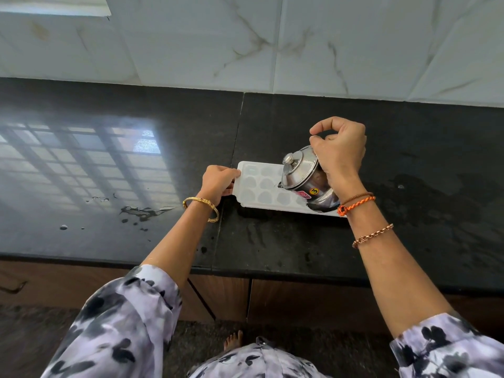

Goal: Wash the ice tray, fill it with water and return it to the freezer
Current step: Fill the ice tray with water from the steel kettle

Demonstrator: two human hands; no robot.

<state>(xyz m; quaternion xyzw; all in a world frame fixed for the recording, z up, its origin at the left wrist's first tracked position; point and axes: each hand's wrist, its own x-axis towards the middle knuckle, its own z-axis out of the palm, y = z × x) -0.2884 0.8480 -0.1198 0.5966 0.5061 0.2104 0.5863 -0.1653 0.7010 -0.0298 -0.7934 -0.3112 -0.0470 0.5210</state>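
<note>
A white ice tray (261, 186) lies flat on the black stone desk (163, 148), near the middle of the view and a little back from the front edge, its long side running left to right. The left hand (218, 181) holds the tray's left end, fingers curled with the thumb and fingertips pinching the rim at the corner. The right hand (338, 151) grips a small steel kettle (305, 178) from above and behind, fingers wrapped round its handle side, the forefinger and thumb curled into a loop above it. The kettle is tilted toward the left over the right half of the tray, its lid with a round knob facing the left hand and its spout low over the cells; a round yellow sticker with the number 3 shows on its side. Whether water is running from the spout I cannot tell. The tray's cells look pale and rounded, in three rows. A gold bangle (201, 208) sits on the left wrist; an orange thread and a chain bracelet (372, 236) sit on the right forearm. Splashes of water (144, 211) lie on the desk to the left of the tray, well apart from it. Marbled white tiles (272, 45) rise behind the desk, and wooden cabinet fronts (300, 301) run below it
</note>
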